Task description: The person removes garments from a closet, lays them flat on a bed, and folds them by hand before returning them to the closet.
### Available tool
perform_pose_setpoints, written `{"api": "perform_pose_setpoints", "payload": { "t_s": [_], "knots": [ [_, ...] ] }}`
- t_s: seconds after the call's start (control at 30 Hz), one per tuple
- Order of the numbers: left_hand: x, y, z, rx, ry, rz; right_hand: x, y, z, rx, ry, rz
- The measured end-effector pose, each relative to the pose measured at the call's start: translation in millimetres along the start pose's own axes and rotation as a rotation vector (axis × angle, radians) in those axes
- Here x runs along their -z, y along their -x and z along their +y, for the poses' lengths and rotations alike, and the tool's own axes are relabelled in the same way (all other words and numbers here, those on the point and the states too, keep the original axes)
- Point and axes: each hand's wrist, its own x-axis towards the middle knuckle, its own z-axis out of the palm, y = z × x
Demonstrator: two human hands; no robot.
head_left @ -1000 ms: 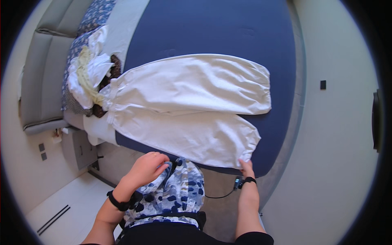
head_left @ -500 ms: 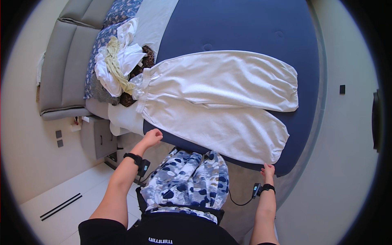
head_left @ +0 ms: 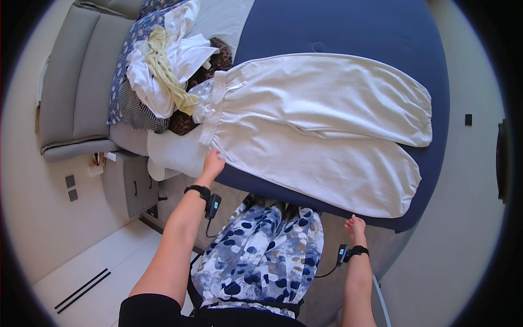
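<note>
White trousers lie spread flat across a dark blue mattress, with the gathered waistband at the left and the two leg ends at the right. My left hand pinches the near side edge of the trousers just beside the waistband. Off the mattress edge, my right hand hangs close to the near leg's hem, apart from the cloth. Its fingers are loosely spread and hold nothing. Both wrists carry a black strap with a small box.
A heap of white and pale yellow clothes lies by a blue patterned pillow and the grey headboard. Leopard-print cloth shows beneath it. A grey nightstand stands at the left. The mattress extends to the far side.
My left hand has moved from the mattress edge up to the trousers by the waistband and closed on them. My right hand has come away from the near leg's hem. The view has shifted.
</note>
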Motion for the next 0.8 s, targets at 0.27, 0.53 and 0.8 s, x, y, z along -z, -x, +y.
{"api": "perform_pose_setpoints", "payload": {
  "t_s": [0.27, 0.53, 0.8],
  "knots": [
    [30.5, -81.9, 47.2, 0.212, 1.202, -0.025, -31.7, 14.0, 15.8, 0.155, -0.045, -0.006],
    [37.7, -122.6, 42.3, 0.452, 1.688, -0.093, -48.4, 15.1, 20.2, 0.203, 0.005, -0.034],
    [30.0, -132.4, 40.7, 0.435, 1.648, -0.31, -62.2, 12.6, 19.2, 0.222, 0.04, -0.096]
  ]
}}
